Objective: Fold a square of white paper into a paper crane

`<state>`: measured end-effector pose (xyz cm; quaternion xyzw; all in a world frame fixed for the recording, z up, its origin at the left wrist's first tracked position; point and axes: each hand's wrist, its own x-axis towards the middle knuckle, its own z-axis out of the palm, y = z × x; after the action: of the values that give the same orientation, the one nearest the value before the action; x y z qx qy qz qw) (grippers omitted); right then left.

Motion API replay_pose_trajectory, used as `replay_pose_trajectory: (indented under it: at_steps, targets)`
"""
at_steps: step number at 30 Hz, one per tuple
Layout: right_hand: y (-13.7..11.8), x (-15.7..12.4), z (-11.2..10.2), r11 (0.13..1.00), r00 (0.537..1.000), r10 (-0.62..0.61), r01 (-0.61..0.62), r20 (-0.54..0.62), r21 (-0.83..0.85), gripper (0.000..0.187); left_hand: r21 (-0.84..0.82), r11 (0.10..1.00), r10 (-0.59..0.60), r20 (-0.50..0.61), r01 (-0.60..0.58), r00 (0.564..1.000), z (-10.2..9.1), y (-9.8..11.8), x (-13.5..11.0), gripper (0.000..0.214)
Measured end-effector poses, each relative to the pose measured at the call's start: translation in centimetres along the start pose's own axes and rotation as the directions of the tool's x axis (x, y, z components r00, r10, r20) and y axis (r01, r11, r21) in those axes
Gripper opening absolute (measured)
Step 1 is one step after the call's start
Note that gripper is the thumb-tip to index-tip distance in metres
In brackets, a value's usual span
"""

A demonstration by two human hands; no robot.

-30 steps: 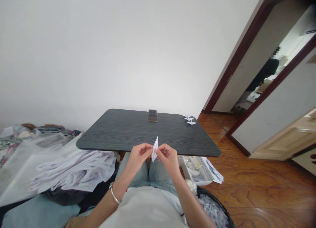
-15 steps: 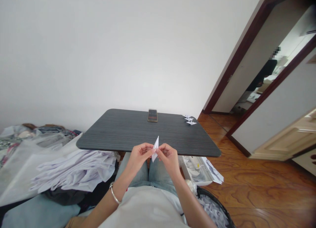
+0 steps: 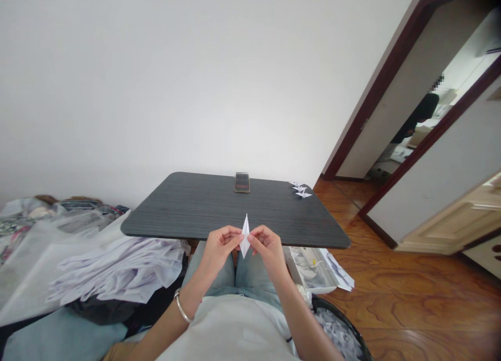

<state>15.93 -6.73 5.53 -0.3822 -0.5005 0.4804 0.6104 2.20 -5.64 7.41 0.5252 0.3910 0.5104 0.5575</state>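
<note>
A narrow diamond of folded white paper (image 3: 245, 237) stands between my two hands, with its long point up, just at the near edge of the dark table (image 3: 188, 207). My left hand (image 3: 222, 246) pinches its left side between thumb and fingers. On the opposite side, my right hand (image 3: 268, 247) grips the right edge with thumb and forefinger. Several finished paper cranes (image 3: 300, 190) sit in a row at the table's far right corner.
A phone-like device (image 3: 241, 183) leans at the table's back by the wall. Piled white cloth (image 3: 121, 269) lies to the left. Below right are an open box (image 3: 313, 272) and a black-rimmed container of paper scraps (image 3: 338, 332). A person (image 3: 420, 116) is beyond the doorway.
The folded paper has turned slightly, from leaning right to nearly upright, showing its front with a centre crease. My thumbs have moved apart to its two sides.
</note>
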Motion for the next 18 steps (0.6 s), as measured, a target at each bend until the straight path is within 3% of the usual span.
replay_pose_trajectory:
  at_steps: [7,18]
  targets:
    - [-0.30,-0.04,0.07,0.998,1.000,0.020,-0.021,0.004,0.055,0.015,-0.020,1.000,-0.009,0.006,0.009,1.000,0.10,0.19,-0.14,0.018]
    - [-0.28,-0.01,0.13,1.000,1.000,0.016,-0.016,0.020,-0.018,0.019,-0.033,0.999,-0.005,0.067,0.007,0.998,0.11,0.32,-0.18,0.022]
